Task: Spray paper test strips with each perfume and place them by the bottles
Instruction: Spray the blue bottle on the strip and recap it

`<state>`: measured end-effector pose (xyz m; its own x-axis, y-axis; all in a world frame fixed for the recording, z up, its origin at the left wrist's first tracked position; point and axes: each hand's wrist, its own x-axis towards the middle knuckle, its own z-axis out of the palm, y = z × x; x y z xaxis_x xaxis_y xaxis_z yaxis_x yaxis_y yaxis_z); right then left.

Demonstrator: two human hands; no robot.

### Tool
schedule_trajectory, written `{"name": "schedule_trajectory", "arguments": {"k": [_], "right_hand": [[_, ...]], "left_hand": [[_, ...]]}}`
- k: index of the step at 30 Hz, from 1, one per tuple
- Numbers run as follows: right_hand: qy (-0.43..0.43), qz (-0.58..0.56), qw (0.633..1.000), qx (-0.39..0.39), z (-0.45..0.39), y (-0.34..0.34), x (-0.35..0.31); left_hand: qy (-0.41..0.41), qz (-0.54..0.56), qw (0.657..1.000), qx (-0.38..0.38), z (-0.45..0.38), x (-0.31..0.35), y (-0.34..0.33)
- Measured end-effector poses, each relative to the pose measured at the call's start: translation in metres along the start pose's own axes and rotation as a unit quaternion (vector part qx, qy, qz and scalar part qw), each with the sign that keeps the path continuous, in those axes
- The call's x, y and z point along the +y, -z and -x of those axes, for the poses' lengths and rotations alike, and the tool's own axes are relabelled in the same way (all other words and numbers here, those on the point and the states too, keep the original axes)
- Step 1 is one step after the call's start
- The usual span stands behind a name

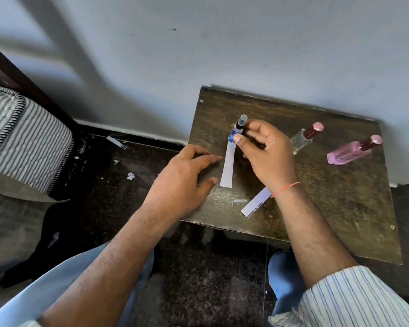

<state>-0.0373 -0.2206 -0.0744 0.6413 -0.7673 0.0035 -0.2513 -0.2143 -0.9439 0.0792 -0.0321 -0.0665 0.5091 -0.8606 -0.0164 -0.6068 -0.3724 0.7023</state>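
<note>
Striped cuff leading, right hand (265,149) is gripping small blue-labelled spray bottle (238,128) above long white paper strip (228,165); left hand (184,171) lying spread on tabletop (340,208); spraying probably next.

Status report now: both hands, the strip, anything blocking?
Right hand grips small spray bottle. Left hand open, flat on table. Paper strip lies below bottle. Nothing blocking.
</note>
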Motion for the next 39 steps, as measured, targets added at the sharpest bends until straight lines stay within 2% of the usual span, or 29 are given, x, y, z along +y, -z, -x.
{"name": "schedule_trajectory", "arguments": {"k": [23, 31, 35, 39], "right_hand": [[0.015, 0.093, 0.996, -0.006, 0.0, 0.004, -0.004], [0.048, 0.141, 0.989, -0.003, 0.013, 0.014, -0.012], [0.063, 0.172, 0.983, -0.001, 0.021, 0.03, -0.012], [0.078, 0.206, 0.975, -0.024, 0.032, 0.052, -0.009]], "left_hand": [[0.019, -0.025, 0.999, -0.011, -0.002, 0.006, 0.005], [0.046, -0.058, 0.996, 0.042, -0.008, 0.02, 0.002], [0.037, -0.055, 0.996, 0.06, -0.01, 0.029, -0.003], [0.005, -0.064, 0.997, 0.042, -0.01, 0.042, -0.012]]}}
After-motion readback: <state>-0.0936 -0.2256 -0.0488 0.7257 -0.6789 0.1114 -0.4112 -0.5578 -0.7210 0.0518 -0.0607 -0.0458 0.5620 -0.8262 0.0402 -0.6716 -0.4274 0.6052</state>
